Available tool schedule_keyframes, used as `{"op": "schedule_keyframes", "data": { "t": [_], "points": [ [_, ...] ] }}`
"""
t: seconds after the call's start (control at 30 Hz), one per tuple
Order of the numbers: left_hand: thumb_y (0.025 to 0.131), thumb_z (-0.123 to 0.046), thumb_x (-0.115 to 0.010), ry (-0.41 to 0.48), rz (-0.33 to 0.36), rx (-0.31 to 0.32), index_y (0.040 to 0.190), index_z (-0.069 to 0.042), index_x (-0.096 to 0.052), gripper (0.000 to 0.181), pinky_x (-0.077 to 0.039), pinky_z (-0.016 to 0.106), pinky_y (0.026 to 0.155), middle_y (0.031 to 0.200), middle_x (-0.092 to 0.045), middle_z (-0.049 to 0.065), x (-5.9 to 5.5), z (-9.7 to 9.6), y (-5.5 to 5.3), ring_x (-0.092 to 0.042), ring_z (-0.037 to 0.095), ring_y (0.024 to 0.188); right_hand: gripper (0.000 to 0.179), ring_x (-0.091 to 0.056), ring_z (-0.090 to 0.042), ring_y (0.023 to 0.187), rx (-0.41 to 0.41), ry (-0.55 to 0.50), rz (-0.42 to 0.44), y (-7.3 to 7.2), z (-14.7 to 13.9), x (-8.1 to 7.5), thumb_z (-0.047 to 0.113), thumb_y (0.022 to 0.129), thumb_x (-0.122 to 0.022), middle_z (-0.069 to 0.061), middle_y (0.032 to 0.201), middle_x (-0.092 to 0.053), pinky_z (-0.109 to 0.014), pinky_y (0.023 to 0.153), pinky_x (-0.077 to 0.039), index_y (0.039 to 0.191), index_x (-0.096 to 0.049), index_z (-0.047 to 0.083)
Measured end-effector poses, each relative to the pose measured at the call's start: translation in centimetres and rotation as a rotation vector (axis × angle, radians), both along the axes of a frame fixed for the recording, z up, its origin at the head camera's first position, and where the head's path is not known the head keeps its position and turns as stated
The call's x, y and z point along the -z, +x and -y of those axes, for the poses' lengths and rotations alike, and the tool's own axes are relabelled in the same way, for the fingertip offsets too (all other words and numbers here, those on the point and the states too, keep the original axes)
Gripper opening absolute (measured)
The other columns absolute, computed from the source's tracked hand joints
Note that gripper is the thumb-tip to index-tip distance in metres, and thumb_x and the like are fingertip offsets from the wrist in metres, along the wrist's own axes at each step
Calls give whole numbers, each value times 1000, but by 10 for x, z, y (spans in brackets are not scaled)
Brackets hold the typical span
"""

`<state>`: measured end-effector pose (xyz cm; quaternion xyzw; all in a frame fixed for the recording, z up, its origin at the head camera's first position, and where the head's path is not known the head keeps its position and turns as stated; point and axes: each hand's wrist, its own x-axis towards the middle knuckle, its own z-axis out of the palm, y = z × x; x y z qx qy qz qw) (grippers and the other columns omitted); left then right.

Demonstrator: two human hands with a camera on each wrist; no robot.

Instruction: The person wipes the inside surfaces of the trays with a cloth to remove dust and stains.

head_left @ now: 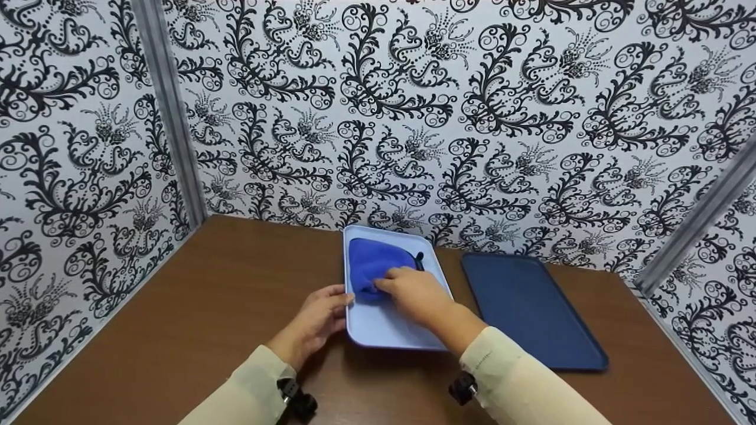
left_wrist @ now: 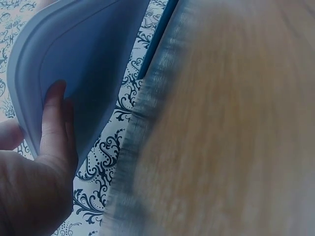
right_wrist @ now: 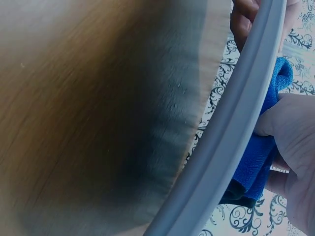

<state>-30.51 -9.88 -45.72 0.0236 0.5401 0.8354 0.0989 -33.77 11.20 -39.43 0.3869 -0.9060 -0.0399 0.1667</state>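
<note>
My left hand (head_left: 316, 321) grips the left rim of a light blue tray (head_left: 396, 330), thumb over the edge. In the left wrist view the fingers (left_wrist: 53, 123) lie along the tray's underside (left_wrist: 93, 64), which is raised off the table. Inside the tray lies a bright blue cloth (head_left: 378, 260) with a black piece (head_left: 419, 260) at its right corner. My right hand (head_left: 416, 295) reaches over the tray and pinches the cloth's near edge. The right wrist view has the cloth (right_wrist: 261, 157) folded between thumb and fingers, partly behind the tray's rim (right_wrist: 231, 132).
A dark blue tray (head_left: 531, 307) lies flat on the brown wooden table (head_left: 254, 283), right of the light one. Walls with a black-and-white scroll pattern (head_left: 401, 112) stand behind and at both sides. Each sleeve carries a small black wrist camera (head_left: 463, 388).
</note>
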Motion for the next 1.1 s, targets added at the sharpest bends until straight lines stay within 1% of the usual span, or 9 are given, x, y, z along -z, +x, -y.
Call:
{"op": "schedule_keyframes", "data": {
  "t": [0.13, 0.27, 0.33, 0.47, 0.57, 0.63, 0.83, 0.97, 1.1],
  "points": [
    [99, -6, -59, -5, 4, -7, 127, 7, -53, 31, -61, 32, 78, 90, -69, 0, 0, 0, 1, -70, 14, 89, 46, -68, -21, 97, -9, 39, -15, 2, 4, 0, 1, 89, -70, -2, 109, -72, -38, 77, -60, 129, -74, 23],
    [100, -6, -58, -10, 4, -10, 130, 8, -50, 34, -61, 33, 79, 93, -70, 2, 0, 1, 2, -70, 15, 90, 46, -67, -21, 94, -34, 53, -44, 4, 5, -1, 2, 87, -71, -2, 108, -72, -37, 73, -59, 127, -74, 24],
    [100, -7, -58, -13, 1, -1, 132, 9, -49, 36, -61, 33, 80, 95, -70, 2, 0, 1, 2, -71, 16, 91, 42, -67, -21, 92, -57, 52, -75, 4, 4, -1, 5, 89, -71, -1, 107, -72, -37, 71, -59, 126, -75, 24],
    [100, -8, -57, -17, -6, 17, 134, 9, -49, 38, -61, 33, 81, 98, -70, 2, 1, 0, 1, -71, 16, 93, 31, -67, -19, 89, -126, 61, -171, 1, 1, 0, 13, 93, -68, 1, 103, -71, -35, 68, -57, 120, -77, 24],
    [101, -9, -58, -19, -5, 18, 132, 8, -50, 37, -61, 33, 81, 97, -70, 2, 1, -1, 0, -71, 16, 93, 27, -66, -18, 87, -170, 90, -226, -2, -3, 0, 16, 94, -66, 1, 100, -70, -33, 69, -57, 117, -77, 25],
    [101, -9, -58, -18, -5, 18, 131, 8, -50, 35, -61, 33, 81, 96, -69, 1, 0, -1, 0, -71, 16, 93, 27, -66, -18, 88, -182, 118, -242, -5, -5, 0, 17, 95, -66, 1, 100, -69, -33, 71, -57, 118, -77, 25],
    [101, -7, -57, -10, -5, 19, 131, 9, -51, 35, -60, 32, 80, 94, -69, 1, 0, -2, 1, -70, 15, 92, 28, -65, -20, 91, -168, 188, -252, -12, -10, -2, 19, 96, -65, 1, 103, -70, -34, 74, -57, 121, -76, 25],
    [100, -8, -59, -18, -1, 25, 132, 9, -52, 37, -60, 32, 81, 95, -71, 2, 0, -3, 1, -70, 15, 92, 27, -65, -20, 90, -156, 195, -261, -15, -13, -2, 19, 96, -65, 0, 102, -70, -34, 73, -57, 120, -76, 24],
    [100, -10, -60, -28, -7, 28, 132, 9, -53, 38, -60, 33, 81, 96, -71, 2, 0, -3, 1, -70, 15, 92, 27, -65, -21, 90, -139, 193, -246, -17, -16, -3, 18, 96, -64, 0, 101, -69, -35, 74, -57, 120, -76, 23]
  ]
}}
